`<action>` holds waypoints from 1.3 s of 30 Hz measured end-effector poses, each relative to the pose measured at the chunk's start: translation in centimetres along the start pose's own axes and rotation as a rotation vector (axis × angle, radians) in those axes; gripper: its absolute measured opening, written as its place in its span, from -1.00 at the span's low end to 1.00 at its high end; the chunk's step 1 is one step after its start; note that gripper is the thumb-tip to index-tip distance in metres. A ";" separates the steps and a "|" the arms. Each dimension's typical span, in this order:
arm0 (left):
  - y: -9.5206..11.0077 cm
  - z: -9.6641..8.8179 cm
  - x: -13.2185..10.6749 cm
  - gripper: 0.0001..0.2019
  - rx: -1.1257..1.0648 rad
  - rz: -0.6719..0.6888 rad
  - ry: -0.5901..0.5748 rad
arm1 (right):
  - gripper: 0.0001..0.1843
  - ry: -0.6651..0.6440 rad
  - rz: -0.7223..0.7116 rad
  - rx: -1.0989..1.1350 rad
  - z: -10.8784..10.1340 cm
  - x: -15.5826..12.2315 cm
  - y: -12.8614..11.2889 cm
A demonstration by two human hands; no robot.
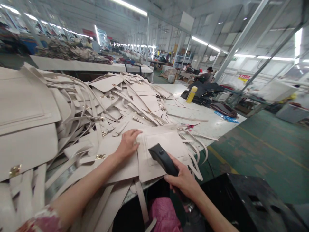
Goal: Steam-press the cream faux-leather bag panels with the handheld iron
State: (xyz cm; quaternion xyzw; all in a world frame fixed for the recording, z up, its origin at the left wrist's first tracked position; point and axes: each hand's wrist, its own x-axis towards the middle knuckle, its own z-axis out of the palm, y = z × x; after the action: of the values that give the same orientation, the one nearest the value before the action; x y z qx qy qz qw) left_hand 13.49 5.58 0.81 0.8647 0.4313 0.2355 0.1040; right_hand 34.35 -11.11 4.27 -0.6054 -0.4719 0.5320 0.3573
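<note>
My left hand [128, 144] lies on a cream leather panel [166, 146] at the table's near edge, fingers curled and pressing it flat. My right hand [184, 180] is closed round the handle of a black hand-held tool [163, 158], whose head rests on the same panel, over its stitched pocket. A large heap of cream bag pieces with straps and gold clasps [113, 100] spreads to the left and behind both hands.
The white table [212, 124] carries a yellow bottle [191, 94], dark bags [205, 91] and loose straps farther off. A black crate [243, 199] stands at lower right beside green floor. People sit working in the distance [205, 74].
</note>
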 end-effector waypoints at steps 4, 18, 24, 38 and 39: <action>2.8 -1.6 -5.7 -0.57 -0.071 0.404 -0.349 | -0.16 0.021 0.025 0.018 -1.2 -2.9 2.1; 3.6 1.7 -7.4 -0.87 -0.121 0.224 -0.108 | -0.18 -0.274 -0.066 0.123 0.8 -3.2 1.9; 3.5 1.7 -6.9 -0.89 -0.201 0.180 -0.166 | -0.16 -0.205 -0.050 0.235 -0.6 -3.4 2.6; 4.9 0.9 -3.4 -0.85 -0.229 -0.104 -0.335 | -0.20 0.080 -0.259 -0.113 0.8 -4.5 1.4; 5.0 1.0 -3.2 -0.84 -0.238 -0.106 -0.347 | -0.20 0.078 -0.241 -0.145 0.7 -4.9 1.9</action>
State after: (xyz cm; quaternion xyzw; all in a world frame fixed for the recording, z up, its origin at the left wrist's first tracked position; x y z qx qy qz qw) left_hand 15.86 0.05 0.85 0.8500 0.4210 0.1265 0.2902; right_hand 34.05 -16.34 3.89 -0.5890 -0.5641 0.4258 0.3919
